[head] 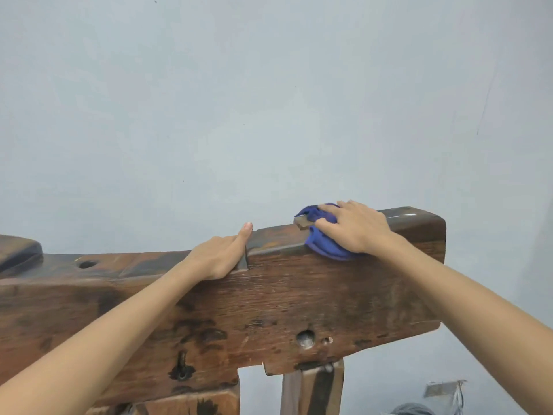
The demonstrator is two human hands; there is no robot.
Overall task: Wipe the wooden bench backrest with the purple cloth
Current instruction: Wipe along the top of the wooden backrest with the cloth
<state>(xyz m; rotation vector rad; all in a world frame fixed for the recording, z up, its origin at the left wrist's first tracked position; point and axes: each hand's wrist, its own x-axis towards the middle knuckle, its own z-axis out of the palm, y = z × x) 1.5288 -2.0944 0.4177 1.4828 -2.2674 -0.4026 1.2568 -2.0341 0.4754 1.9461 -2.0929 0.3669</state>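
Note:
The wooden bench backrest (284, 301) is a thick, dark, worn plank running across the lower half of the view. My right hand (353, 227) presses the purple cloth (324, 245) flat against the top edge of the backrest near its right end; the cloth drapes over the front face and wraps a small wooden peg. My left hand (220, 256) rests on the top edge to the left of the cloth, at a notch in the wood, fingers hooked over the back and thumb pointing up, holding nothing else.
A plain pale wall (269, 100) fills the view behind the bench. A wooden support post (312, 390) stands under the backrest. A grey object (446, 390) lies on the floor at the lower right.

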